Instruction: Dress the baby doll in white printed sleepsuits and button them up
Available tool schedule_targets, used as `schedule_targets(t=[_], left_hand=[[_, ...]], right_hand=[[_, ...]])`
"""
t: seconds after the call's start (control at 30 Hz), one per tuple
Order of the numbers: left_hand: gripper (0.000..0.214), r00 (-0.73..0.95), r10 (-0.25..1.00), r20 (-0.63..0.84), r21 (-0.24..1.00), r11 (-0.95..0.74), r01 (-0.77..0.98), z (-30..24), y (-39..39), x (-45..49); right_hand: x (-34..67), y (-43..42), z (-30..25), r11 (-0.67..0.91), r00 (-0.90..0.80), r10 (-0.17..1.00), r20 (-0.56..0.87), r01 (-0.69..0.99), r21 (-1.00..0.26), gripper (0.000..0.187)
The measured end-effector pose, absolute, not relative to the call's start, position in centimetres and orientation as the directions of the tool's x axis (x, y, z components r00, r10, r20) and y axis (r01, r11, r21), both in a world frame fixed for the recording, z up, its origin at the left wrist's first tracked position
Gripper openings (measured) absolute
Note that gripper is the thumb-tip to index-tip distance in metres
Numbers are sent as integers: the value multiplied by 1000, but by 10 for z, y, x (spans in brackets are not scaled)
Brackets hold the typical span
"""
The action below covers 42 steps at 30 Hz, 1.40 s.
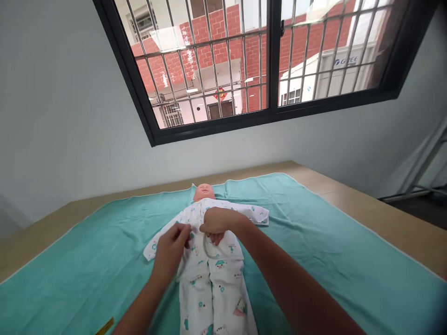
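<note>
A baby doll (pixel 204 190) lies on its back, its head at the far end, dressed in a white printed baby outfit (pixel 220 286). Both sleeves spread outward, and the legs of the outfit run toward me. At the left of the chest, my left hand (pixel 173 241) is closed, with thumb and forefinger pinching the front of the outfit. My right hand (pixel 219 222) reaches over the chest, its fingers curled in a pinch at the front opening. The exact bit of cloth between the right fingertips is partly hidden by the hand.
Under the doll a green cloth (pixel 296 242) with a pale edge covers most of a wooden table (pixel 335 186). A thin yellow strip (pixel 104 326) lies near my left forearm. Behind stand a pale wall (pixel 70 116) and a barred window with a dark frame (pixel 209 126).
</note>
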State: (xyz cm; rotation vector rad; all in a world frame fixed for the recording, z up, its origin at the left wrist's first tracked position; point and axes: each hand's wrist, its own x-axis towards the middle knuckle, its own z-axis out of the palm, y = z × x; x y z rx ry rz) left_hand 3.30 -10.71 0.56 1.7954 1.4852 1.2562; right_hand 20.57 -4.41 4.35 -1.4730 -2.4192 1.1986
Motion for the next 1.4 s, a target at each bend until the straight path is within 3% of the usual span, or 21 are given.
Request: schedule_targets(t=[0.13, 0.27, 0.47, 0.67, 0.93, 1.1, 1.4], left_hand=[[28, 80, 969, 233, 818, -240, 523, 7, -89, 43], [21, 86, 919, 384, 743, -363, 563, -17, -98, 48], [18, 122, 877, 465, 657, -434, 617, -27, -102, 46], [16, 12, 923, 385, 744, -318, 588, -25, -99, 49], [18, -16, 985, 172, 935, -158, 317, -20, -96, 39], [28, 0, 992, 128, 975, -126, 182, -18, -96, 36], [27, -5, 998, 69, 991, -68, 117, -11, -101, 39]], right_hand=[[213, -44, 44, 195, -578, 747, -327, 662, -724, 22], [222, -40, 40, 129, -674, 666, -322, 528, -839, 19], [231, -35, 36, 159, -741, 630, -232, 415, -896, 23], [222, -37, 33, 131, -740, 640, -206, 370, -920, 21], [213, -38, 34, 99, -709, 640, -297, 460, -883, 22], [217, -36, 32, 137, -726, 627, -284, 461, -877, 26], [223, -36, 37, 95, -763, 578, -289, 415, -905, 25]])
